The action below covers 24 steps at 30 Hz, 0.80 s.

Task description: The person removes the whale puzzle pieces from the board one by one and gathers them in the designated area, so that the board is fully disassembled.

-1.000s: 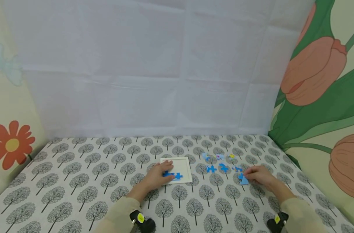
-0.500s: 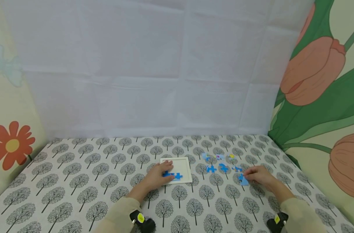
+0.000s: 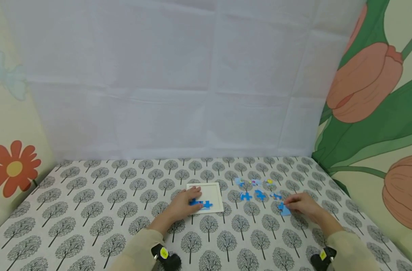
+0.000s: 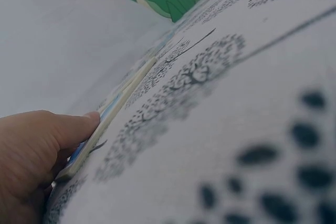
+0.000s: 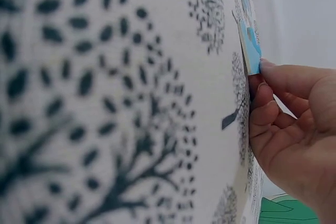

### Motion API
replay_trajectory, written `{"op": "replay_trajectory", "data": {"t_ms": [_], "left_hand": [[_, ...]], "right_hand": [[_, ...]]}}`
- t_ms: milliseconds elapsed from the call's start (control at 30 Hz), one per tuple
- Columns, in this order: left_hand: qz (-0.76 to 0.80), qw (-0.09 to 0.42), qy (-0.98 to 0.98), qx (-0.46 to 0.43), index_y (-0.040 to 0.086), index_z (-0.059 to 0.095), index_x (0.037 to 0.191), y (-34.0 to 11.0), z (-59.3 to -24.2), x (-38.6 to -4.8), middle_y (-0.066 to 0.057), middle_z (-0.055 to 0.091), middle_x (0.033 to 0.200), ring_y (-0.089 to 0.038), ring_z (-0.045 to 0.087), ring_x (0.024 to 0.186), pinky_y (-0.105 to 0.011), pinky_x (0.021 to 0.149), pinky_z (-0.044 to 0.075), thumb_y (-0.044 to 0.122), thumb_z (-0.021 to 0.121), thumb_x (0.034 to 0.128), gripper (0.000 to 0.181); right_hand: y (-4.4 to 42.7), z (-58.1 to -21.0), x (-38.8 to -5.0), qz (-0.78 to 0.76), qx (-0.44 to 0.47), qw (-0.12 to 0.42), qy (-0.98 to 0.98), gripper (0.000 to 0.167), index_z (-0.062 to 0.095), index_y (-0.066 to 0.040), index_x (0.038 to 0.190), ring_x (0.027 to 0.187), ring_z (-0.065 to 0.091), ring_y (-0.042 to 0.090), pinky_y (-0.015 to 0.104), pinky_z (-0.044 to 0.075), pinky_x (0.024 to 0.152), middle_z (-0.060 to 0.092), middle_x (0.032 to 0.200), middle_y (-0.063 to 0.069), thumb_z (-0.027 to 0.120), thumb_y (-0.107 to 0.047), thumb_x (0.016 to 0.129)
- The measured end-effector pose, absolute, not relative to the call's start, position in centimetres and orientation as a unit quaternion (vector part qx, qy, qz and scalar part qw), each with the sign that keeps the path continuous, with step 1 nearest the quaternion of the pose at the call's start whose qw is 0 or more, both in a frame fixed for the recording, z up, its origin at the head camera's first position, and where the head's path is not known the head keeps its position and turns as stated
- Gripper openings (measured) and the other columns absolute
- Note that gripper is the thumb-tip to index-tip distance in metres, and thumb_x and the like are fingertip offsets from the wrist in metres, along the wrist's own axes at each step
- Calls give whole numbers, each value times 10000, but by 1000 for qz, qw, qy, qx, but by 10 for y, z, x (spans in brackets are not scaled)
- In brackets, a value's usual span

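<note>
My left hand (image 3: 183, 203) rests over the left side of a white puzzle tray (image 3: 220, 199). In the left wrist view its thumb lies straight along the tray's front edge; the other fingers are mostly hidden there. Joined blue puzzle pieces (image 3: 206, 204) lie along the tray's near side, partly covered by that hand. On the right, my right hand (image 3: 302, 204) pinches the edge of a light-blue puzzle piece (image 3: 285, 210) at the tablecloth. Seen from the right wrist, the thumb is on top of this piece (image 5: 251, 51) and the fingers are curled below.
Between tray and right hand lie loose puzzle pieces in two rows: blue ones (image 3: 260, 195) nearer, and paler ones (image 3: 256, 182) farther back. A tree-patterned cloth (image 3: 124, 226) covers the table. A white sheet (image 3: 165, 94) hangs behind it.
The light-blue piece under my right fingers has shifted and turned very slightly. My left hand and the tray have stayed in place.
</note>
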State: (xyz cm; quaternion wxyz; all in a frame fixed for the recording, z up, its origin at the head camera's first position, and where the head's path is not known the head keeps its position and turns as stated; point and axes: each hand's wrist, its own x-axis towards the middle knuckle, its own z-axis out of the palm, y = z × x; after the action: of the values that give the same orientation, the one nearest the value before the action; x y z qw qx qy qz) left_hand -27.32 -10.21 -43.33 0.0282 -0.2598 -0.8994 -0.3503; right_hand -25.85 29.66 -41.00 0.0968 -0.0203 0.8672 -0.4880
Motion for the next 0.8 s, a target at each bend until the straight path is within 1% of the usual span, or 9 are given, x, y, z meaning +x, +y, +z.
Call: {"op": "replay_trajectory", "data": {"t_ms": [200,400,533,633,800], "left_hand": [[-351,27,-900,-256,-49,520,1155,-101,-432,-272,-134,427,1266,-285,305,1205,-437,1002,146,235,623,794,471],[-360,24,-898,-251,-56,509,1163,-101,-430,-270,-141,418,1272,-298,303,1204,-449,991,174,225,621,796,476],[-374,12,-897,-234,-52,491,1183,-103,-425,-264,-140,390,1294,-305,283,1212,-463,978,199,190,618,799,471],[-382,4,-897,-224,-47,478,1199,-105,-420,-261,-136,368,1311,-304,264,1221,-465,979,192,149,613,801,463],[-379,7,-898,-222,-44,468,1208,-109,-413,-259,-144,352,1319,-313,261,1220,-468,976,194,137,624,790,482]], "right_hand": [[298,-409,-256,-492,-37,99,864,150,592,81,924,597,426,155,303,395,535,554,762,49,532,-24,835],[296,-409,-254,-486,-18,89,869,151,605,76,920,664,489,164,307,429,571,575,805,49,539,-27,832],[293,-408,-255,-478,-8,83,875,166,612,71,927,682,505,165,309,441,583,582,821,51,563,-47,821],[292,-406,-256,-473,1,84,877,175,615,61,929,689,509,165,308,444,587,581,825,51,577,-65,815],[292,-401,-261,-477,-11,88,874,199,599,68,962,629,458,162,301,410,553,566,796,51,559,-70,825]]}}
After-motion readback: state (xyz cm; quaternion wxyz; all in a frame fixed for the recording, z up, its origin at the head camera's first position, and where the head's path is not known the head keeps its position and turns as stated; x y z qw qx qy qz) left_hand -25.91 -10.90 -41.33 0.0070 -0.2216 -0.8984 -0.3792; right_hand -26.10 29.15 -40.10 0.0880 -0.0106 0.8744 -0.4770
